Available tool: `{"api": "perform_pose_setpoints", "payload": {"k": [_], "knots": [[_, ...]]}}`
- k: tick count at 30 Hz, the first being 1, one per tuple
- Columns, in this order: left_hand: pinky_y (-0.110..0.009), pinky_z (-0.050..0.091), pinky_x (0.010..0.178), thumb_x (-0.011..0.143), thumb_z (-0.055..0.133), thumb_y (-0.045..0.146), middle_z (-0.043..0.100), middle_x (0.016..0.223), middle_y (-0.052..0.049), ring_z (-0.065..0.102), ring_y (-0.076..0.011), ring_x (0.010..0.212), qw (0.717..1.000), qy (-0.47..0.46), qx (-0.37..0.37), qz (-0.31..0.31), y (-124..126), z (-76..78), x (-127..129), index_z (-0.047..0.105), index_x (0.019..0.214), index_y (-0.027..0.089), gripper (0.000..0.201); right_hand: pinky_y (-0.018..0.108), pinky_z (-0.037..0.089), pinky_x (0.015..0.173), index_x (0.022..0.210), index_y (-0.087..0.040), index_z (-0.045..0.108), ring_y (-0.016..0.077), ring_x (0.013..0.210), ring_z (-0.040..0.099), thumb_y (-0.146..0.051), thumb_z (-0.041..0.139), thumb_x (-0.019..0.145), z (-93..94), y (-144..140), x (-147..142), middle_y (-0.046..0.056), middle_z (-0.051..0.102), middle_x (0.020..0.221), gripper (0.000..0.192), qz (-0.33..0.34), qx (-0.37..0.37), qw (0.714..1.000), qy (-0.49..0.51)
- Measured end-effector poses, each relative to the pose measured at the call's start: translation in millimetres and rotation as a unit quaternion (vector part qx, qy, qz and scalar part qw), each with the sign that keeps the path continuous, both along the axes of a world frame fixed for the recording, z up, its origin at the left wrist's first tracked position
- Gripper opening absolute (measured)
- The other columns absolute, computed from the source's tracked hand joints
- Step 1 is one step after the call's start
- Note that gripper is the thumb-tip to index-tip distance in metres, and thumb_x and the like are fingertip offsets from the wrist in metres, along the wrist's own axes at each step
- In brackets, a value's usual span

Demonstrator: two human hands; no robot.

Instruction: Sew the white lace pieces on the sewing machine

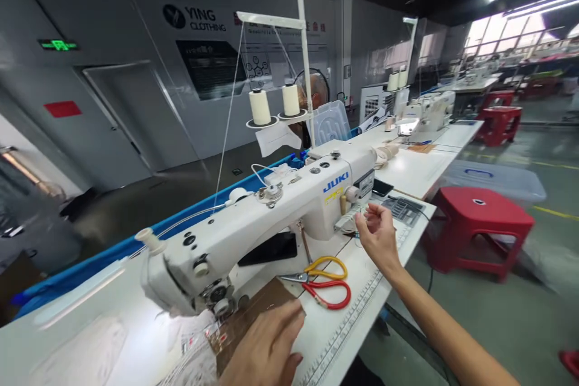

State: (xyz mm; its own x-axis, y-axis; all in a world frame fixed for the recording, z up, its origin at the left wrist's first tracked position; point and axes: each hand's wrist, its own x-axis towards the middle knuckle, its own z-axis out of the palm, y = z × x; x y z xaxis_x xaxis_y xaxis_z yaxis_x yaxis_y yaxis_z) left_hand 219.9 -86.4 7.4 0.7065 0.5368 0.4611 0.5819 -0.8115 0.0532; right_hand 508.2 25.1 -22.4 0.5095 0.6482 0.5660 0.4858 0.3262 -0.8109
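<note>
L hand (266, 347) lies flat, fingers spread, pinning brown card (253, 319) by the sewing machine (253, 235) foot, prob. to steady it; R hand (377, 235) w/ fingers loosely curled, holding nothing, near handwheel side.

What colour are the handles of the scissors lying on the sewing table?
One handle is yellow, the other red, on the scissors; the head view shows them clearly.
</note>
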Motion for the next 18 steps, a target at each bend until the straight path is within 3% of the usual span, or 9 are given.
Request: {"api": "perform_pose_setpoints", "payload": {"k": [5,9,12,18], "knots": [[-0.047,0.048,0.103,0.089,0.045,0.011,0.049,0.138,-0.019,0.05,-0.0283,0.128,0.999,-0.01,-0.048,0.0,74.6,13.9,98.3,0.039,0.14,0.014,0.051,0.037,0.048,0.079,0.122,-0.014,0.04,0.0233,0.094,0.057,-0.063,0.044,0.085,16.4,31.2,4.9,0.016,0.055,0.112,0.061,-0.035,-0.049,0.998,0.012],[-0.041,0.048,0.103,0.086,0.043,0.002,0.055,0.128,-0.016,0.055,-0.0249,0.121,0.994,-0.035,-0.099,0.022,127.5,1.7,151.6,0.051,0.127,0.012,0.043,0.038,0.045,0.073,0.115,-0.013,0.046,0.0264,0.081,0.061,-0.059,0.034,0.091,28.6,45.9,2.4,0.013,0.062,0.091,0.053,-0.028,-0.121,0.992,-0.017],[-0.035,0.055,0.091,0.081,0.038,-0.005,0.064,0.107,-0.011,0.065,-0.0213,0.099,0.989,-0.039,-0.13,0.053,144.1,-11.9,165.6,0.062,0.109,0.014,0.041,0.039,0.043,0.071,0.114,-0.011,0.046,0.0292,0.076,0.062,-0.056,0.029,0.093,31.1,52.5,0.0,0.014,0.063,0.081,0.052,-0.027,-0.161,0.986,-0.03],[-0.032,0.055,0.089,0.08,0.039,-0.004,0.065,0.105,-0.008,0.066,-0.0197,0.096,0.989,-0.056,-0.128,0.054,142.4,-18.6,163.7,0.064,0.108,0.018,0.043,0.036,0.042,0.07,0.118,-0.014,0.04,0.03,0.08,0.063,-0.061,0.034,0.09,27.9,54.7,-0.4,0.012,0.065,0.084,0.055,-0.007,-0.182,0.983,-0.034]]}}
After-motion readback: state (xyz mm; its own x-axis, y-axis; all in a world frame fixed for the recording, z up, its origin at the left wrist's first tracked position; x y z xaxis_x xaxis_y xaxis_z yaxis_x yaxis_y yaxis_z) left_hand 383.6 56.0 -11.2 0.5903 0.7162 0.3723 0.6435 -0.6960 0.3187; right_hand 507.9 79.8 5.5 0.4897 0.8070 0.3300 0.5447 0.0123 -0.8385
